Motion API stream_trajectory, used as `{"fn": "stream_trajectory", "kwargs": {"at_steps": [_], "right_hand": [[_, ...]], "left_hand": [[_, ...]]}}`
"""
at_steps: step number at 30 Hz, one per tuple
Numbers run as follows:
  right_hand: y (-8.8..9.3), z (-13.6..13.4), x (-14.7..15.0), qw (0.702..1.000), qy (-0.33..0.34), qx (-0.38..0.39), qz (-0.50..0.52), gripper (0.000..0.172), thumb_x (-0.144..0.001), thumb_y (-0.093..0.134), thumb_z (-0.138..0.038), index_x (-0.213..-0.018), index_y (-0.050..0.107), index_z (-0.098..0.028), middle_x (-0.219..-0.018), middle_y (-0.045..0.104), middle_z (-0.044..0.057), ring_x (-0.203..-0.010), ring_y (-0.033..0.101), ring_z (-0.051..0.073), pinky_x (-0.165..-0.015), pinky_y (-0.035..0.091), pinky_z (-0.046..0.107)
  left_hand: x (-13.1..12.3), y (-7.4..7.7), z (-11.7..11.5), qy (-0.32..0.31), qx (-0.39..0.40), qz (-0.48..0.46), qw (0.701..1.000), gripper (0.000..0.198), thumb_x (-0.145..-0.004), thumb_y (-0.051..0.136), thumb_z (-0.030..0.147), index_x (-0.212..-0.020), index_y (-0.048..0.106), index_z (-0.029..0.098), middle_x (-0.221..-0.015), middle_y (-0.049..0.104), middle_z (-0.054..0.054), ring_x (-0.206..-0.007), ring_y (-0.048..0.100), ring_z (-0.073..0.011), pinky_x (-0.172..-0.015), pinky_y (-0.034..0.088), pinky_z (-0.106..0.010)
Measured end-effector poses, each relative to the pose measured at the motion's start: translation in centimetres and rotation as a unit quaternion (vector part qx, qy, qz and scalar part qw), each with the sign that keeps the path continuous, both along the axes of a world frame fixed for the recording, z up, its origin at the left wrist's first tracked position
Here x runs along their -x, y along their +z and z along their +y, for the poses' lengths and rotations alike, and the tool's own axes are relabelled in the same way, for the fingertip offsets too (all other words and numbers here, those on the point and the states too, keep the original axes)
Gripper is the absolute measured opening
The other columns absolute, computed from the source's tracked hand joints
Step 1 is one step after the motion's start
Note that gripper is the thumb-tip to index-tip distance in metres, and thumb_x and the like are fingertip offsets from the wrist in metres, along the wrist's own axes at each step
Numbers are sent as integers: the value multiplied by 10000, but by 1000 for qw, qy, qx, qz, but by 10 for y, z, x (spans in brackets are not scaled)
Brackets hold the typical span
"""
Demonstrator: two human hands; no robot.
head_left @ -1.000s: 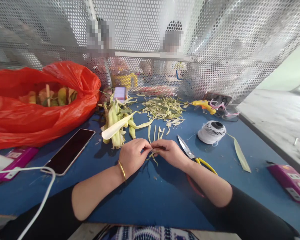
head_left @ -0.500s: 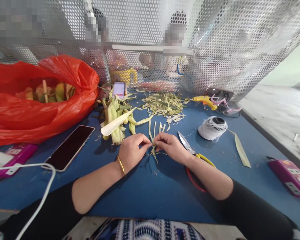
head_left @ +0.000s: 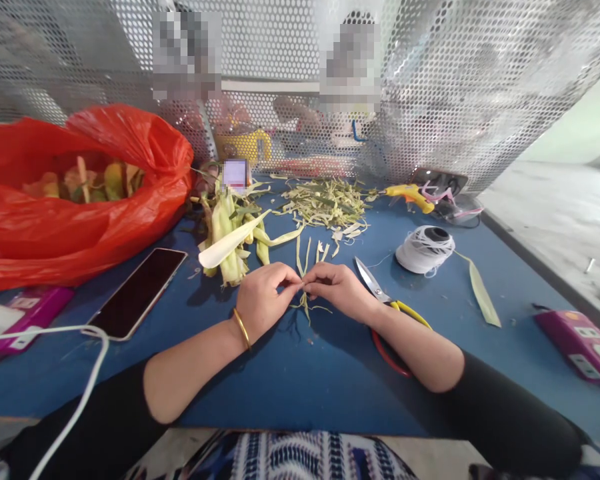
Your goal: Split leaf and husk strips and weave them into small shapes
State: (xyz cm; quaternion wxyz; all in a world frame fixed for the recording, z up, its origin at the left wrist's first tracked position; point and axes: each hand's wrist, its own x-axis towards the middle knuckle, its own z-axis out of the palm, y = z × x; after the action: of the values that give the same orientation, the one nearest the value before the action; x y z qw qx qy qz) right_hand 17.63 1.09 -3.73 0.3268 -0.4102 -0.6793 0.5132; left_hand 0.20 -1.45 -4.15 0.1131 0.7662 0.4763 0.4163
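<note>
My left hand (head_left: 267,293), with a gold bangle at the wrist, pinches a small bundle of green husk strips (head_left: 304,305). From the right, my right hand (head_left: 337,287) pinches the same bundle, its fingertips touching those of the left. Thin strips stick up above the fingers and spread out below them. Scissors (head_left: 371,279) with yellow and red handles lie partly beneath my right forearm. A spool of white thread (head_left: 424,253) stands beyond them. Corn husks (head_left: 230,243) are piled ahead of my left hand, and a heap of cut strips (head_left: 325,202) lies farther back.
On the blue table (head_left: 280,393), a phone (head_left: 137,293) and a red plastic bag (head_left: 145,220) are at the left. A yellow glue gun (head_left: 410,195) is at the back right. Purple boxes (head_left: 580,340) lie at both sides. People are behind the perforated screen (head_left: 280,47).
The camera view has shifted slightly. Both hands keep their pinch on the bundle, and the right fingertips have come a little closer to the left ones.
</note>
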Motion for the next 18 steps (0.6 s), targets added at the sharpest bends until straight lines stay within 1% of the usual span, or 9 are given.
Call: {"fn": "stream_trajectory", "kwargs": {"at_steps": [4,12,18], "right_hand": [[1,0,0,1000,-10,-3,4,103,-718,650,-269,-700,675,-171,-721,587,-11,-553,567,88,-567,468,238],[6,-1,-1,999,-44,17,18,93,-711,618,-253,-664,625,-172,-608,570,-37,-546,551,92,-570,435,235],[7,1,-3,997,-63,34,28,99,-715,610,-258,-672,596,-170,-605,562,-40,-551,550,93,-585,434,244]], "left_hand": [[0,1,0,1,6,-5,1000,120,-805,624,178,-689,625,206,-700,683,-8,-663,613,-145,-658,455,-252],[1,3,0,4,7,-10,1000,111,-784,658,182,-682,622,206,-683,676,4,-643,605,-139,-648,449,-245],[3,4,0,7,26,0,1000,116,-760,671,166,-659,630,207,-674,677,1,-660,610,-150,-656,439,-256]]}}
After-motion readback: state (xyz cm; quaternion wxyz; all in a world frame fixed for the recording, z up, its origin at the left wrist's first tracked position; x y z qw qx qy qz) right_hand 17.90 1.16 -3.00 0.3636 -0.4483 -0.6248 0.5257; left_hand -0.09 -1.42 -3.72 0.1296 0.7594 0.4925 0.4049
